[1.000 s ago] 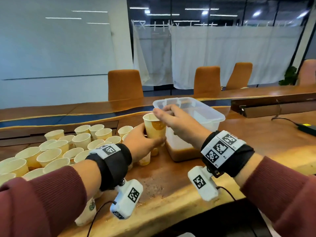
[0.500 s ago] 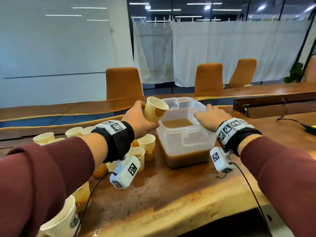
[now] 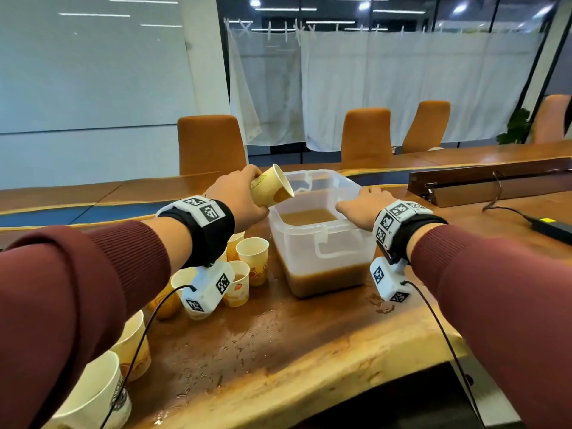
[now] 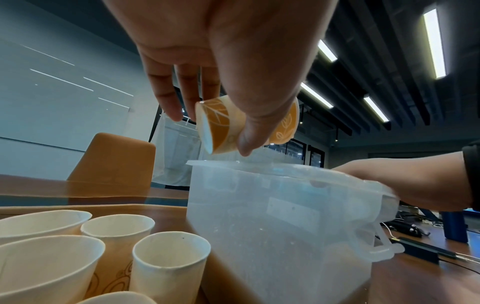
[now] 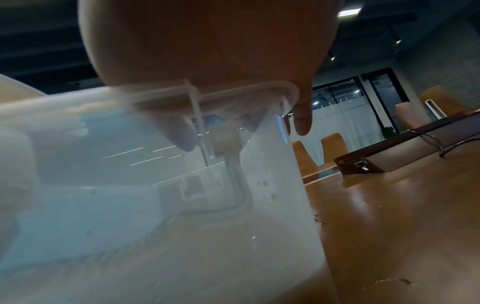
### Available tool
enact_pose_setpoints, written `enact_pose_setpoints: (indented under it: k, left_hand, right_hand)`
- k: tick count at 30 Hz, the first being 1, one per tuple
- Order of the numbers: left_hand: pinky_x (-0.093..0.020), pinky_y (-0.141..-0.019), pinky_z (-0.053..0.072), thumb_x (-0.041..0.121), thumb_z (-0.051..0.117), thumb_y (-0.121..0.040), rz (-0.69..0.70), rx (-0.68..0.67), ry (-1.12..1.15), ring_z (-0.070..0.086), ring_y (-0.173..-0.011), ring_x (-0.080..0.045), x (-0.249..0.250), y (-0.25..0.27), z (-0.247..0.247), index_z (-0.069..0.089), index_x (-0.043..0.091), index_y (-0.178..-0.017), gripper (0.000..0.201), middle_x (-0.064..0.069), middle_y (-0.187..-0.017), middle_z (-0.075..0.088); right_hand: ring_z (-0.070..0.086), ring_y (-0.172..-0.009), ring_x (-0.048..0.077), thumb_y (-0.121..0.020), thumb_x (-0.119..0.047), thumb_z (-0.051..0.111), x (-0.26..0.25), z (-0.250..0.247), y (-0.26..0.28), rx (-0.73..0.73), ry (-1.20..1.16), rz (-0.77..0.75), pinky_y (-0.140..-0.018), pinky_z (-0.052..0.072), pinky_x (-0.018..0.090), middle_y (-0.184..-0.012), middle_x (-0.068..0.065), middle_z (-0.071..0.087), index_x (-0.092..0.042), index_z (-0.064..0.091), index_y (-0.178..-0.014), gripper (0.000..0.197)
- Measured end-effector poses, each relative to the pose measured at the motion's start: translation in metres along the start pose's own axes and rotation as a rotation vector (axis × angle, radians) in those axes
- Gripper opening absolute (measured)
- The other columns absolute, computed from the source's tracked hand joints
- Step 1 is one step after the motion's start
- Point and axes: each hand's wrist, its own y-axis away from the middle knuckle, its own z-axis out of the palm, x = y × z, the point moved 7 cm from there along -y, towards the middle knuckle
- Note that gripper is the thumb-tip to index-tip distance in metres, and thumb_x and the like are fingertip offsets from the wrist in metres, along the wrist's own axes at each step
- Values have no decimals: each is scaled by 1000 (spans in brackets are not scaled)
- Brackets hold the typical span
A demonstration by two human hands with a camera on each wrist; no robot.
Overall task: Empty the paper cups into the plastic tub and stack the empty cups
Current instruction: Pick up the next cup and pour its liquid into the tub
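My left hand [image 3: 240, 201] grips a yellow paper cup [image 3: 272, 190] tipped sideways, its mouth over the left rim of the clear plastic tub [image 3: 322, 243]. In the left wrist view the thumb and fingers wrap the orange-patterned cup [image 4: 223, 125] just above the tub's rim [image 4: 259, 166]. Brown liquid [image 3: 308, 216] fills the lower part of the tub. My right hand [image 3: 360, 209] rests on the tub's right rim, with the thumb over the edge inside; the right wrist view shows fingers [image 5: 301, 123] hooked over the rim [image 5: 233, 92]. Several paper cups [image 3: 252, 258] stand left of the tub.
More cups [image 3: 93, 394] stand at the near left under my left arm. The wooden table [image 3: 309, 351] is wet with splashes in front of the tub. A dark power brick with cable [image 3: 551, 227] and a long wooden box [image 3: 495, 184] lie at the right. Orange chairs [image 3: 212, 144] stand behind.
My left hand lifted the cup from among the others to the tub and tipped it further over the rim. My right hand left the cup and settled on the tub's right rim.
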Motion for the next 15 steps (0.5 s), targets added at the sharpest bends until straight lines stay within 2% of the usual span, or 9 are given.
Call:
enact_pose_setpoints:
  k: [4,9,15]
  left_hand:
    - [-42,-88,55,39,82,-79,27,18,-51,60,-101,-23,3,-5,-3,48,30,-135,66,0,-118,64]
    - [-43,-94,53,41,79,-82,73,42,-142,54,-111,-23,7,-9,-6,44,33,-142,69,-1,-125,61]
    - [-36,-86,47,40,75,-87,100,68,-199,50,-115,-21,12,-12,-6,41,36,-145,68,2,-128,58]
  right_hand:
    - [35,-147,39,-79,-71,36,0,1,0,-6,-30,3,-118,33,57,-165,14,32,-15,28,-162,101]
    - [34,-147,39,-78,-67,37,1,2,-1,-7,-27,1,-117,33,57,-164,14,32,-15,29,-162,99]
    - [32,-149,38,-80,-69,34,3,3,-3,1,-42,-6,-118,31,56,-166,13,29,-16,27,-163,98]
